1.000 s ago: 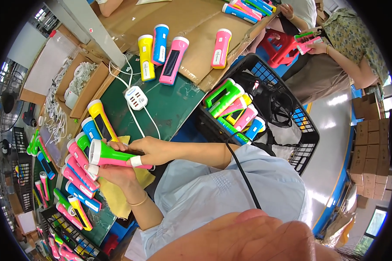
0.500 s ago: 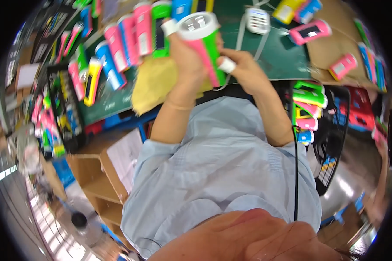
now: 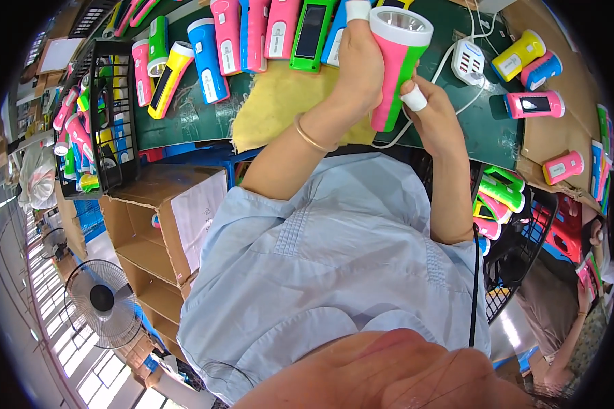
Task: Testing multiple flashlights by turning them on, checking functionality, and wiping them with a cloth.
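Person at green bench (image 3: 498, 136), seen from above; both hands raised over it with 1 torch (image 3: 396, 65) between them.

Left hand (image 3: 358, 68): fingers wrapped fully round the pink-and-green torch body, closed tight, palm behind it; gold bangle on the wrist. The torch is held upright off the bench, white lens ring and reflector facing up toward the head, probably so the lens end can be looked into.

Right hand (image 3: 433, 116): sits against the lower right side of the torch, thumb pressed to the green side, white tape or a finger cot on that thumb; curled in contact with the body but not wrapped round it; likely steadying it or working a side switch, cannot tell which.

Under the hands: yellow cloth (image 3: 286, 102) spread on the bench, plausibly a soft pad to keep casings unscratched.

Above the cloth: row of torches (image 3: 252, 34) lying side by side, pink, blue, green, yellow; laid parallel, which looks like sorting or queueing.

Right of the hands: white charger block (image 3: 469, 60) with cables running off, 3 more torches (image 3: 532, 102) near it.

Black crate (image 3: 99, 123) at the left holds more torches; another crate (image 3: 518, 225) low right likewise; open cardboard box (image 3: 157, 225) below the bench edge; floor fan (image 3: 102, 300) lower left.

Second person (image 3: 566, 300) at far right, hands separate from these.
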{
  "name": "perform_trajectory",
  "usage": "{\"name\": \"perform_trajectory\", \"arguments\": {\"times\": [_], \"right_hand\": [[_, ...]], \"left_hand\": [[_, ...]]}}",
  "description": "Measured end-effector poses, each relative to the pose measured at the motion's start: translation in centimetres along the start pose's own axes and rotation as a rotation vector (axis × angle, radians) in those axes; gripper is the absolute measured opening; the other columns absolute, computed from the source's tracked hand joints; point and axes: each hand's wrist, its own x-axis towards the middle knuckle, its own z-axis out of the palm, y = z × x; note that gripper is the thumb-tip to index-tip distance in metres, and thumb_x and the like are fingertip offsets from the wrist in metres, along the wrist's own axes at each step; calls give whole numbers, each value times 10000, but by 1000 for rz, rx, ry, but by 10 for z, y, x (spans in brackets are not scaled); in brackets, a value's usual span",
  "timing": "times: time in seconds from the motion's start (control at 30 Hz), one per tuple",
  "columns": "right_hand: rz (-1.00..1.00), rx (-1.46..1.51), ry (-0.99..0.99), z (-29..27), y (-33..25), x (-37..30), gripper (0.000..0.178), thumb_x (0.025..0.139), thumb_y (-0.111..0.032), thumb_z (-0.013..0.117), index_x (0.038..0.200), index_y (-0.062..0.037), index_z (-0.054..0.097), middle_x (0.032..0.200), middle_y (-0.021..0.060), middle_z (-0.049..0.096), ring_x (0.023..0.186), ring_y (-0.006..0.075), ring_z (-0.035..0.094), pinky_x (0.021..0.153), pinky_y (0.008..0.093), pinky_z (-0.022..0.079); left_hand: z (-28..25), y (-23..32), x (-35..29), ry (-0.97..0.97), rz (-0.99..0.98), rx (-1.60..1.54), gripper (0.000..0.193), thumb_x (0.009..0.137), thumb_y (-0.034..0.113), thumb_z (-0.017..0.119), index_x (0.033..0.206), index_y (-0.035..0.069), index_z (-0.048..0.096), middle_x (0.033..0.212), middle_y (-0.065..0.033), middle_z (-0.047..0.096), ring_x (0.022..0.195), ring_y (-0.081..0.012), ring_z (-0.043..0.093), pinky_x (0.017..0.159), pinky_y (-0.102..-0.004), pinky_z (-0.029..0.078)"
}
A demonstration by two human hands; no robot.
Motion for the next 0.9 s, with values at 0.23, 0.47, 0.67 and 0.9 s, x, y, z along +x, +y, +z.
{"name": "perform_trajectory", "arguments": {"times": [0.23, 0.47, 0.67, 0.9], "right_hand": [[123, 589, -51, -25, 9, -3, 548, 873, -503, 456, 1069, 8, 483, 908, 120, 557, 681, 213, 571, 517, 327, 492], [-320, -52, 1168, -211, -29, -50, 335, 875, -203, 530, 1095, 48, 506, 961, 90, 566, 820, 185, 569, 708, 337, 497], [-393, -17, 1341, -237, -27, -56, 377, 848, -155, 575, 1072, 135, 487, 989, 147, 567, 850, 230, 583, 754, 323, 522], [-324, 219, 447, -131, -36, -55, 360, 876, -198, 507, 1154, 26, 550, 884, 51, 585, 672, 103, 537, 568, 208, 432]], "left_hand": [[-10, 8, 41, -437, -48, -59, 464, 934, 407, 373, 1066, -8, 535, 1031, -136, 577, 883, -208, 581, 785, -312, 471], [-201, 113, 275, 517, 645, 1502, 398, 748, 307, 602, 919, -47, 541, 1001, -280, 547, 938, -385, 548, 786, -450, 450], [-281, 105, 357, 369, 309, 1809, 465, 731, 363, 633, 991, -20, 592, 908, -241, 615, 866, -341, 619, 735, -411, 497], [-155, 129, 195, -59, 180, 332, 427, 909, 331, 337, 901, -25, 573, 712, -134, 615, 606, -184, 599, 565, -313, 482]]}}
